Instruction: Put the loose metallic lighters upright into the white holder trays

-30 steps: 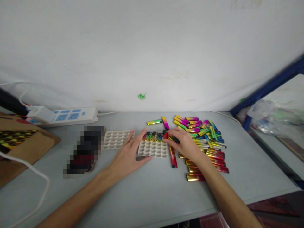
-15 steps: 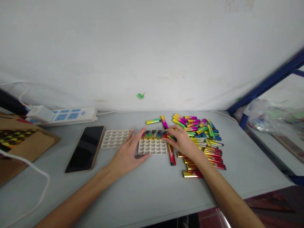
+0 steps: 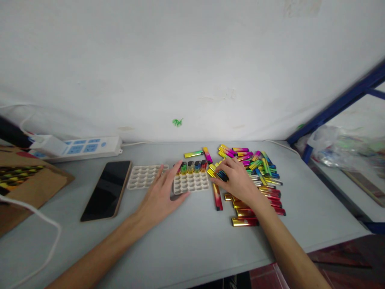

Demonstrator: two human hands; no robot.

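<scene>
A cream tray [image 3: 192, 185] with rows of round cells lies mid-table, and several colourful lighters [image 3: 192, 166] stand in its far row. My left hand [image 3: 161, 196] lies flat on the table against the tray's left edge, fingers spread. Just right of the tray, my right hand [image 3: 237, 181] is closed on a few lighters [image 3: 219, 173], whose yellow and dark ends stick out to the left. A big pile of loose lighters [image 3: 261, 176] lies under and beyond that hand. One red lighter [image 3: 217, 197] lies alone by the tray's right side.
A second, empty cream tray [image 3: 142, 176] lies left of the first, and a black phone [image 3: 106, 189] lies left of that. A white power strip [image 3: 76, 147] runs along the wall. A brown cardboard box [image 3: 27, 180] sits at far left. A blue shelf frame [image 3: 337, 108] stands on the right.
My right hand has drawn back from the tray's far right corner to the pile's edge, with lighters in its fingers. The left hand stays at the tray.
</scene>
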